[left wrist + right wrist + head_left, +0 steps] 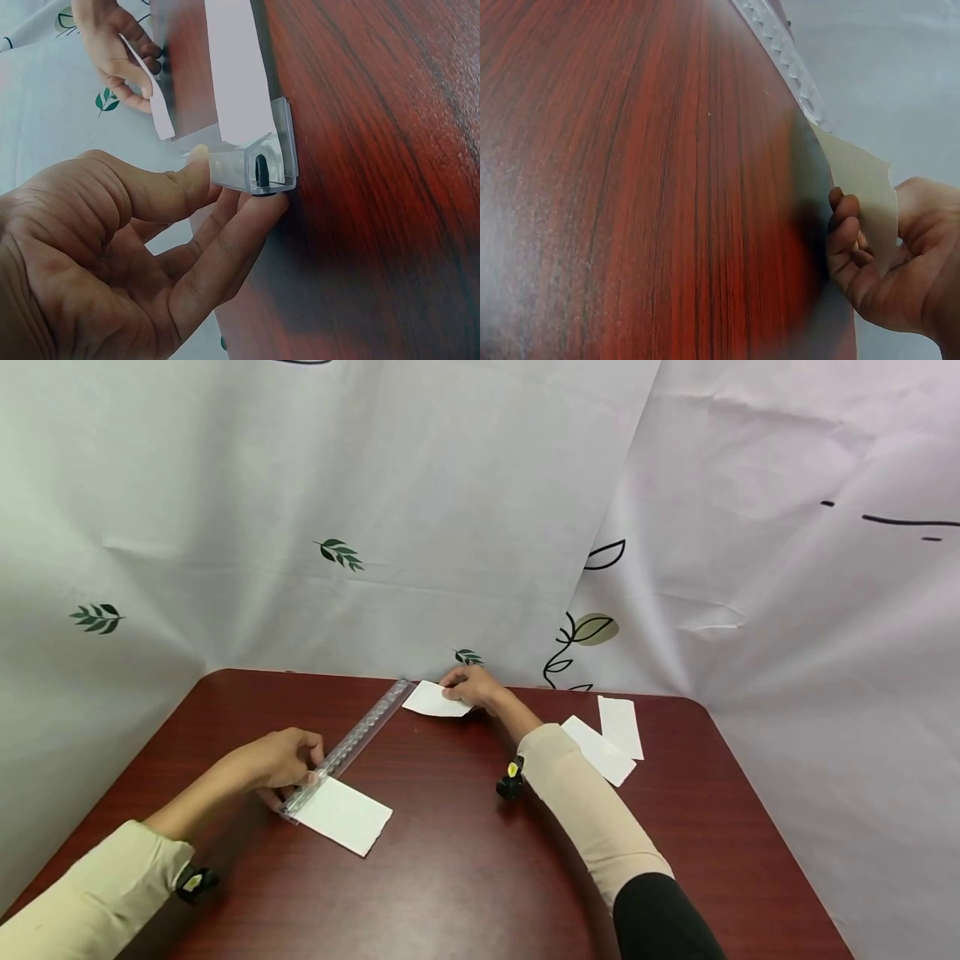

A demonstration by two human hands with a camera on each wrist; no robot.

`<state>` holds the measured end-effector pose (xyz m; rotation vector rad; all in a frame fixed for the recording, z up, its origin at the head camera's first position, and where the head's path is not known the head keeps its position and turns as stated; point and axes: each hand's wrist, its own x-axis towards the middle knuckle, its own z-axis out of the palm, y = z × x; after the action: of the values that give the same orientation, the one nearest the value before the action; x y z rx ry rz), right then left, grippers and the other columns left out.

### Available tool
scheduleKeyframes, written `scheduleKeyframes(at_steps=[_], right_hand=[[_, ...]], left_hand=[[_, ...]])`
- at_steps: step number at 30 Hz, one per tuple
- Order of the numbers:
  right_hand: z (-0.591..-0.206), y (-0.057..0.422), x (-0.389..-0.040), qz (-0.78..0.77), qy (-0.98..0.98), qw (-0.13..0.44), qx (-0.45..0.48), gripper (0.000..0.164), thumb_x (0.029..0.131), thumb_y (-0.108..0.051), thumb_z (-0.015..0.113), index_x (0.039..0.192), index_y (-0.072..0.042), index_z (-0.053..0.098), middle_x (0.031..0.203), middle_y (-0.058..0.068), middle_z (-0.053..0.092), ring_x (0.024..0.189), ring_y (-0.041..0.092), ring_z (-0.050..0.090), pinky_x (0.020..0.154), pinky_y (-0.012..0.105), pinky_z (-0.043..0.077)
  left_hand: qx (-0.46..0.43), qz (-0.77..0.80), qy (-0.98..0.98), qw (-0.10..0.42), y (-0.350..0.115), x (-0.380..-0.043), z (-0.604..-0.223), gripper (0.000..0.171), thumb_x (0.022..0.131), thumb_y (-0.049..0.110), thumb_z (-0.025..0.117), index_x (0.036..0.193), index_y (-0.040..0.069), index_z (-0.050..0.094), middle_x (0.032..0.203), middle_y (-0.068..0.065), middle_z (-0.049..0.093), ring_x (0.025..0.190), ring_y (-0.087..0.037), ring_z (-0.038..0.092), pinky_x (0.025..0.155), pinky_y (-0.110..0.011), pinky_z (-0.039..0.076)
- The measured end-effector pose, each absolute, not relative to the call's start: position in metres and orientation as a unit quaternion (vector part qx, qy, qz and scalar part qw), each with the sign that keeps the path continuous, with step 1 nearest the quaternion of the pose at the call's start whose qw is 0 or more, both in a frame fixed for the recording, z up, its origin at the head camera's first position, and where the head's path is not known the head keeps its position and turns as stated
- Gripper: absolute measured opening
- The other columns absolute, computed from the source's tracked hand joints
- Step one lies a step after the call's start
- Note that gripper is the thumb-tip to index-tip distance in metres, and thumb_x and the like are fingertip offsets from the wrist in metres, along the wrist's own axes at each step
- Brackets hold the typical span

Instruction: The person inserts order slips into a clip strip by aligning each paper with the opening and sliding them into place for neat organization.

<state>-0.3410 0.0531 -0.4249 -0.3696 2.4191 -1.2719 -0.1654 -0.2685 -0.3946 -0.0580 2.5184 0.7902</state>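
Note:
A long clear plastic strip [363, 727] with a ribbed middle lies slantwise on the table. My left hand [281, 760] pinches its near end between thumb and fingers; the left wrist view shows the clear channel end [259, 169], with a small dark piece inside. One white paper slip [345, 814] reaches out from that end over the table; how far it goes in is hidden. At the far end, my right hand [471, 685] grips another white slip [437, 700] by its right edge. That slip is tilted and bent in the right wrist view, its tip beside the strip.
Two more white slips, a slanted one [600, 750] and an upright one [621, 727], lie at the right of the brown table [450, 877]. A white patterned cloth [420, 527] hangs behind the back edge.

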Motion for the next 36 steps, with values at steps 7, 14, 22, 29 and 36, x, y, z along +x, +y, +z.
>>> scheduleKeyframes(at_steps=[7, 14, 22, 29, 36], right_hand=[[-0.433, 0.048, -0.34, -0.448, 0.864, 0.18, -0.144, 0.023, 0.109, -0.012, 0.075, 0.13, -0.004, 0.079, 0.137, 0.016, 0.076, 0.111, 0.022, 0.068, 0.09, 0.028, 0.055], [-0.44, 0.04, -0.343, -0.43, 0.873, 0.154, -0.169, 0.024, 0.108, -0.01, 0.074, 0.129, -0.001, 0.079, 0.136, 0.017, 0.076, 0.106, 0.017, 0.064, 0.086, 0.022, 0.05], [-0.441, 0.034, -0.342, -0.414, 0.88, 0.142, -0.185, 0.023, 0.108, -0.011, 0.075, 0.128, -0.001, 0.08, 0.133, 0.018, 0.078, 0.103, 0.017, 0.064, 0.085, 0.025, 0.052], [-0.443, 0.026, -0.345, -0.41, 0.882, 0.139, -0.188, 0.023, 0.108, -0.009, 0.074, 0.129, 0.0, 0.079, 0.133, 0.019, 0.078, 0.104, 0.018, 0.065, 0.085, 0.025, 0.052], [-0.44, 0.021, -0.348, -0.403, 0.88, 0.137, -0.21, 0.024, 0.109, -0.011, 0.074, 0.129, 0.0, 0.08, 0.135, 0.019, 0.078, 0.114, 0.026, 0.069, 0.093, 0.029, 0.055]], left_hand=[[-0.017, 0.292, 0.925, 0.242, -0.268, -0.164, -0.396, 0.012, 0.105, 0.006, 0.076, 0.112, 0.008, 0.066, 0.104, -0.017, 0.064, 0.078, -0.029, 0.068, 0.057, -0.038, 0.063], [-0.016, 0.291, 0.926, 0.241, -0.267, -0.164, -0.398, 0.012, 0.106, 0.005, 0.075, 0.113, 0.008, 0.066, 0.103, -0.016, 0.065, 0.078, -0.029, 0.068, 0.056, -0.038, 0.062], [-0.012, 0.301, 0.922, 0.242, -0.265, -0.164, -0.399, 0.01, 0.107, 0.004, 0.072, 0.112, 0.007, 0.064, 0.105, -0.016, 0.068, 0.079, -0.028, 0.07, 0.058, -0.04, 0.064], [-0.022, 0.296, 0.924, 0.24, -0.264, -0.163, -0.4, 0.012, 0.106, 0.004, 0.075, 0.112, 0.009, 0.065, 0.105, -0.017, 0.067, 0.079, -0.029, 0.07, 0.058, -0.04, 0.064], [-0.023, 0.298, 0.924, 0.239, -0.267, -0.162, -0.395, 0.011, 0.106, 0.003, 0.073, 0.112, 0.008, 0.065, 0.103, -0.017, 0.066, 0.078, -0.028, 0.07, 0.058, -0.04, 0.064]])
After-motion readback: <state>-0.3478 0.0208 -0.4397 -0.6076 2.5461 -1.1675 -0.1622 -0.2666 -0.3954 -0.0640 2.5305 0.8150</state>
